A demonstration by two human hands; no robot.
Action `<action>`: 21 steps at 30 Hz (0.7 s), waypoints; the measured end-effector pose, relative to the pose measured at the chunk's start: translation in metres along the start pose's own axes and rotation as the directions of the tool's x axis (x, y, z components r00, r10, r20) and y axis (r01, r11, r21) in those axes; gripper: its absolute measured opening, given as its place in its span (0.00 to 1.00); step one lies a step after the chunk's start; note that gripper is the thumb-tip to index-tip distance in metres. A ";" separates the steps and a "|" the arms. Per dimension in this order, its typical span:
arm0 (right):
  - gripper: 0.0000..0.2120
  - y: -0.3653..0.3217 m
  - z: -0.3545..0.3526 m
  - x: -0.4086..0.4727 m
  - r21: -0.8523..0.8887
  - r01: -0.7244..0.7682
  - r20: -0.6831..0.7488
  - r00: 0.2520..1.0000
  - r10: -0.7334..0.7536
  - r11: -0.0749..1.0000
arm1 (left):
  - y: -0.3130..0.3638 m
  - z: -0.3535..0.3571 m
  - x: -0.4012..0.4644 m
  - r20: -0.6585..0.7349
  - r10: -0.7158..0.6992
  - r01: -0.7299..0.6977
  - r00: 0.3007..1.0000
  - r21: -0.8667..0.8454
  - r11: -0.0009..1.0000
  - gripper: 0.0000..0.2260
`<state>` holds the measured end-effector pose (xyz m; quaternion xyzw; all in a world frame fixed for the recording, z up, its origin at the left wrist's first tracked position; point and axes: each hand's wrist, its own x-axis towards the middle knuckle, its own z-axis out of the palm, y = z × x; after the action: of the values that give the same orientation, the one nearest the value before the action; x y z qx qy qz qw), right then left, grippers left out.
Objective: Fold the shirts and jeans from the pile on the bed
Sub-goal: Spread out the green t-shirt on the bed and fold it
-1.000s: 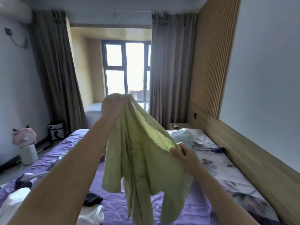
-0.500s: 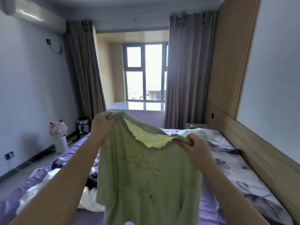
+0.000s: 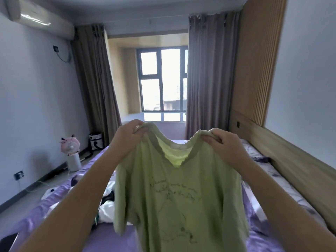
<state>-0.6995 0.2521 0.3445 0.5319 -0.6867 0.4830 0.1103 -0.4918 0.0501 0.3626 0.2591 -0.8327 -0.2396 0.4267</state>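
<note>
A pale green T-shirt [image 3: 178, 200] with a faint line drawing on its chest hangs spread out in the air above the bed [image 3: 260, 239]. My left hand [image 3: 130, 136] grips its left shoulder beside the collar. My right hand [image 3: 224, 145] grips the right shoulder at about the same height. The neckline sags between the two hands. Behind my left forearm, a pile of white and dark clothes [image 3: 107, 204] lies on the purple sheet, partly hidden by the shirt and my arm.
A wooden headboard [image 3: 294, 160] runs along the bed's right side. A pink fan [image 3: 71, 148] on a white stand and a small white appliance [image 3: 95, 141] sit on the floor at left. Curtains frame the window [image 3: 163, 82] ahead.
The bunched shirt has been opened out: my right hand rose from its middle to the right shoulder, the hands drew apart, and the shirt now hangs flat and wide. The view also tilted upward.
</note>
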 end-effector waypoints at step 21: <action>0.19 -0.099 -0.011 -0.077 -0.320 -0.026 0.052 0.998 0.045 0.947 | 0.019 -0.051 -0.080 0.363 0.243 -0.154 0.900 -0.256 0.954 0.04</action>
<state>-0.5894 0.3121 0.3532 0.5084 -0.7682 0.3519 0.1657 -0.4131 0.1062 0.3541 0.0703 -0.8913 -0.3323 0.3005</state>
